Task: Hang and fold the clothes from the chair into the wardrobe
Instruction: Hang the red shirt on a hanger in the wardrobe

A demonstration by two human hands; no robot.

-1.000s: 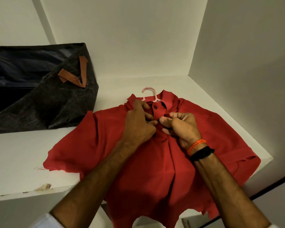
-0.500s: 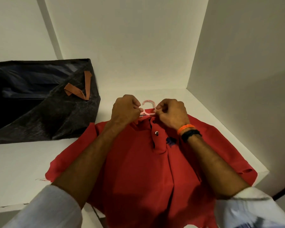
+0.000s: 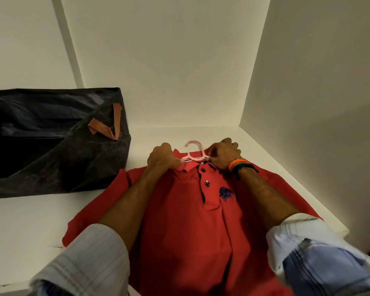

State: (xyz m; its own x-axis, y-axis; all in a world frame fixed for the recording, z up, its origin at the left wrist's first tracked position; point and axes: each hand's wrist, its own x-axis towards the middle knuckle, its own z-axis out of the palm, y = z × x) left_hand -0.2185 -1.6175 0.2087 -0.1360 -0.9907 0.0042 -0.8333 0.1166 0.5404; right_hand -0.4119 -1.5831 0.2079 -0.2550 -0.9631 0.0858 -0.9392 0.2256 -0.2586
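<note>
Red polo shirt [image 3: 192, 221] lies front up on the white wardrobe shelf [image 3: 30, 221], its hem hanging over the front edge. Left hand [image 3: 161, 158] grips the collar. Right hand [image 3: 223, 154] pinches the collar and the pink hanger [image 3: 193, 151] between the hands. Dark storage bag [image 3: 51, 142] sits left of the left hand.

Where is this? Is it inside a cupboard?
Probably yes: a wardrobe. A white shelf is boxed in by plain walls, with a red shirt on a pink hanger and a dark storage bag.
</note>
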